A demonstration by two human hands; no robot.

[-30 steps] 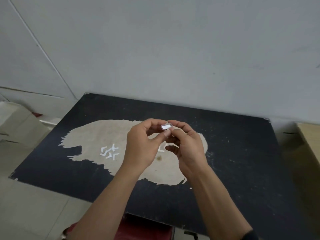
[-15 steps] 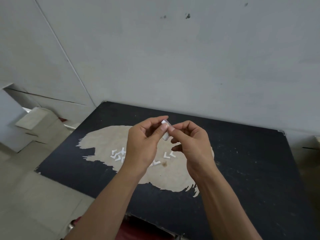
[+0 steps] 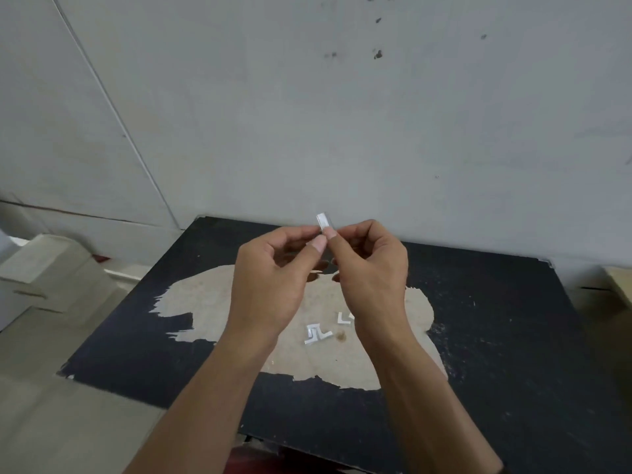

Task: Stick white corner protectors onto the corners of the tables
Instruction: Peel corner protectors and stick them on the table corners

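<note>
Corner protector [image 3: 322,221], a small white piece, is held up in the air over the far half of the worktop. It is pinched at its lower end between both hands, and its upper end stands clear above them against the wall. The grey wall [image 3: 307,114] fills most of the view, with a few dark spots and a slanting seam on the left. Below it lies the dark worktop [image 3: 496,336], far edge against the wall, with its near right part cut off by the frame. A broad pale patch [image 3: 205,299] where the dark surface is gone covers its middle, and the forearms hide part of that patch. A pale box-like shape [image 3: 51,268] sits low on the left. Something red [image 3: 260,456] shows under the near edge, too little of it to name. The left hand [image 3: 270,285] and the right hand [image 3: 371,268] meet thumb tip to thumb tip, and their curled fingers [image 3: 294,232] both grasp the raised piece. How the fingers lie behind it is hidden. On the pale patch, between the wrists, lie loose protectors [image 3: 318,333], white and L-shaped. Two of them touch or overlap, which cannot be told. Just beyond, more white pieces [image 3: 343,318] are partly hidden by the right wrist, so their number is unclear.
</note>
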